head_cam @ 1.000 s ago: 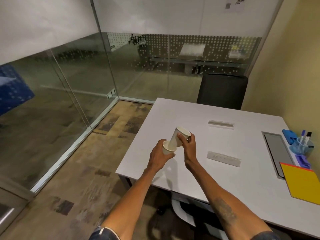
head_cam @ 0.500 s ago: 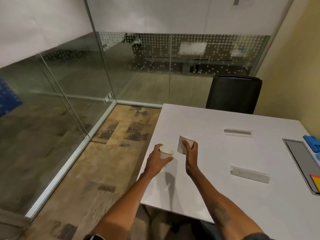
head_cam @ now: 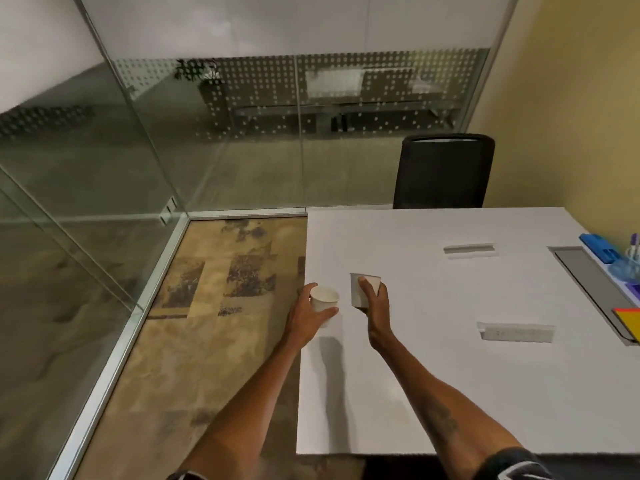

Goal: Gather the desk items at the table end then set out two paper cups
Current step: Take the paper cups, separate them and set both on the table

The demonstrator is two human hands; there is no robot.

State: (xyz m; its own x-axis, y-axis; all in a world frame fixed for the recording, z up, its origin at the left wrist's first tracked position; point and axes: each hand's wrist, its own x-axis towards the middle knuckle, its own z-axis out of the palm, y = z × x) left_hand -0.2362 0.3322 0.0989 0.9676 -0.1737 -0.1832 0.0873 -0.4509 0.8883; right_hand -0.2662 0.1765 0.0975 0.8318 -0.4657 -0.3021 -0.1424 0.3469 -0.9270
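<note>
Each hand grips one paper cup by its wall; light, crushable, so hold gently near the rim.

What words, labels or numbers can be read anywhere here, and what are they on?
No text here can be read.
Socket strip: faint marks, too blurred to read.
Tattoo on the right forearm: dark and blurred, and I cannot tell whether it holds words.
Left cup and right cup: no print shows.
</note>
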